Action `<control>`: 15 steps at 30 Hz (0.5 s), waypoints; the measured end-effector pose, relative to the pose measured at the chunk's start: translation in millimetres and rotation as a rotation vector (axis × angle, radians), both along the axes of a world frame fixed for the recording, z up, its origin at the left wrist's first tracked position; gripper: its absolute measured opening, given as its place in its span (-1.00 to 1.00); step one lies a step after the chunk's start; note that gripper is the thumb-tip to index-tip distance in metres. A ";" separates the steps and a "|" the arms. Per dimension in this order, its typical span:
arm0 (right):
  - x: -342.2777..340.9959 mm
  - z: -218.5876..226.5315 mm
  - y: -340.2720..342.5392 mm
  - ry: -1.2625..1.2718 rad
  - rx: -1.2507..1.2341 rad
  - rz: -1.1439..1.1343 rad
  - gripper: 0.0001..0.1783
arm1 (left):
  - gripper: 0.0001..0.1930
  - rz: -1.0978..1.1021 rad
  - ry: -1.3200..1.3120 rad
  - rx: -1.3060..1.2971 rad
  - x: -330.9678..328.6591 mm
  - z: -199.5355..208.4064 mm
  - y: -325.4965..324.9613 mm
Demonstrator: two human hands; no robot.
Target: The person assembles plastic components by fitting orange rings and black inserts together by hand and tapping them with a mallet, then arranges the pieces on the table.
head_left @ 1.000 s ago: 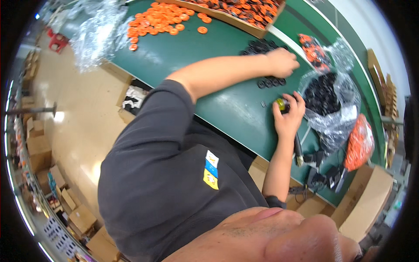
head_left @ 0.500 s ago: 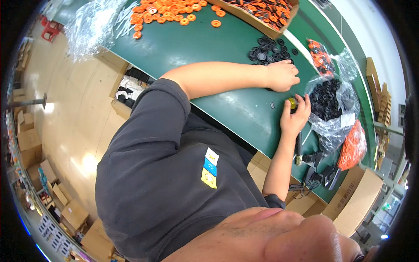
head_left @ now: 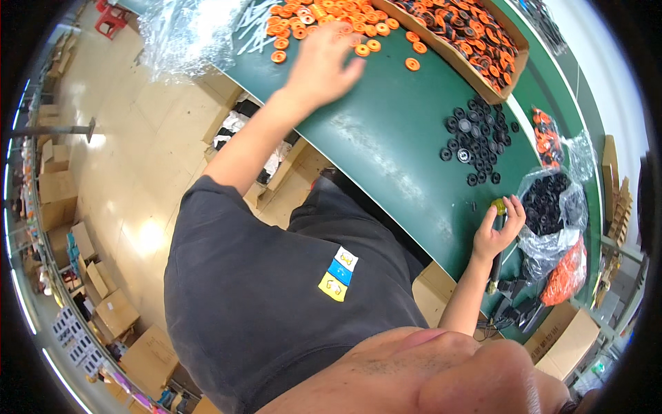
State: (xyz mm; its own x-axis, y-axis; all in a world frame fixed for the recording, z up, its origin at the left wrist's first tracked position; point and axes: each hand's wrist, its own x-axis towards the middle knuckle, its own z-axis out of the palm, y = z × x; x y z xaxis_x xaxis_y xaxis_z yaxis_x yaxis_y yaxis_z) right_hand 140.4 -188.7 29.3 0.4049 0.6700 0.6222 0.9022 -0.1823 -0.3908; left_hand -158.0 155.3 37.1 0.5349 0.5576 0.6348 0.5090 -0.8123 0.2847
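Blurred by motion, my left hand [head_left: 323,67] reaches over the near edge of a pile of orange ring-shaped discs [head_left: 362,27]. Its thumb stands out from the fingers, and no object shows in it. My right hand [head_left: 500,228] is closed around what looks like a mallet [head_left: 498,205], with a yellow-green head between thumb and fingers and a black handle running down behind the hand. A small dark piece [head_left: 474,205] lies beside it. Loose black round discs [head_left: 476,138] lie in a group on the green table [head_left: 386,152], between the two hands.
An open cardboard box [head_left: 493,93] of orange and black discs stands at the back. Right of it are plastic bags of orange pieces [head_left: 547,138], black discs [head_left: 545,200] and something orange [head_left: 565,276]. Clear plastic wrap [head_left: 186,41] and white strips [head_left: 256,27] lie far left.
My left hand has left the black discs and swung leftward to the orange ones. My right hand stays at the mallet. The view has shifted, and more black discs are uncovered.
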 end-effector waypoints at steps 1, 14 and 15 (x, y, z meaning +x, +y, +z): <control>-4.4 6.1 11.2 0.009 0.006 0.006 -0.69 | -0.51 0.142 0.016 0.027 -21.5 -8.9 14.6; -59.3 -13.4 313.8 -0.206 -0.324 0.423 -0.26 | -0.32 0.151 0.264 0.033 -24.6 -44.2 59.1; -64.4 -18.0 320.3 -0.213 -0.328 0.421 -0.24 | -0.36 0.122 0.255 0.038 -26.0 -42.2 55.6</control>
State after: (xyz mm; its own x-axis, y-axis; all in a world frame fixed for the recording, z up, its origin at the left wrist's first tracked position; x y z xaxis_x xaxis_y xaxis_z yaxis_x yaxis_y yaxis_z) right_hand 76.1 131.6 11.2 -0.0502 0.9181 0.3932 0.9760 0.1286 -0.1756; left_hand -183.9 210.9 -5.0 0.6106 0.6058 0.5101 0.6546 -0.7486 0.1053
